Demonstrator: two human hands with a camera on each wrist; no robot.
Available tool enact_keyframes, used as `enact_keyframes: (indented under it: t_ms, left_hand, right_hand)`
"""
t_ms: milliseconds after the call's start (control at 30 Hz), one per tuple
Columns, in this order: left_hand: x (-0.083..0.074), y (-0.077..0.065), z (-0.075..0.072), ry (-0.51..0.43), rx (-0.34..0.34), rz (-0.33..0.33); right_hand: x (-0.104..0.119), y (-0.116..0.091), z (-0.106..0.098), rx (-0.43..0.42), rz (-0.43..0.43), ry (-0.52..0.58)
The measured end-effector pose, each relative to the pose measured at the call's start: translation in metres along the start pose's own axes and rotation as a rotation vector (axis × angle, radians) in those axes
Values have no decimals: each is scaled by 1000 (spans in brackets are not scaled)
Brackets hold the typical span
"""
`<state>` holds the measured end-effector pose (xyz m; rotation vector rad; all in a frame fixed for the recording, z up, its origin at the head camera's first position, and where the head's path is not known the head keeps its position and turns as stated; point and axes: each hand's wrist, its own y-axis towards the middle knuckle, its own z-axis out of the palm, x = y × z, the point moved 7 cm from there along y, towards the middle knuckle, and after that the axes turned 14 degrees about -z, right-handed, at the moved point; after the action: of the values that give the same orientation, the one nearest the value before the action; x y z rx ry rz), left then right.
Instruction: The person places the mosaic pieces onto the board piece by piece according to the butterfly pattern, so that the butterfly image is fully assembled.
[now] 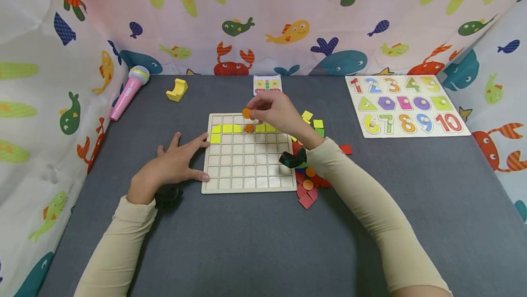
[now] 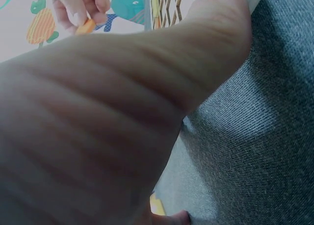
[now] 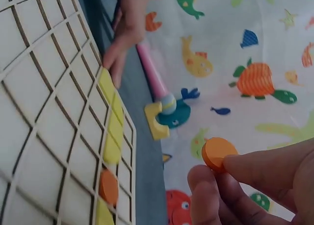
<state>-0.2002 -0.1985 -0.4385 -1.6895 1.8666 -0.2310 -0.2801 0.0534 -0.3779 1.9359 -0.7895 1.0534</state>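
Observation:
A wooden grid board lies on the grey table. Yellow square tiles fill part of its second row, with one more below at the left and an orange disc among them. Above the board's far edge, my right hand pinches another orange disc between thumb and fingers. My left hand rests at the board's left edge, fingers spread, thumb and a fingertip on the rim. In the left wrist view the forearm and palm hide most of the board.
Loose coloured pieces lie right of the board, partly under the right forearm. A small pattern card stands behind it. Further off are a yellow curved block, a pink toy microphone and a number puzzle board.

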Motion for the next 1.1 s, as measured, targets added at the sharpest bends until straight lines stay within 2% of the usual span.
enact_keyframes:
  t_ms: [267,500,767,933,1100]
  left_hand:
    - [1,3,2,-3,13,3]
    - [4,2,0,-7,-4,2]
    - [2,3,1,7,6,-6]
    - [1,2,1,6,1,-7]
    - [2,4,2,6,-3,-12]
  right_hand:
    - [2,11,40,115,-18,-191]
    - [-2,17,68,261,-60,-320]
    - [-5,18,85,330,-92,-441]
    - [-6,18,92,371,-91,-532]
    - [-3,18,97,392,-126,-602]
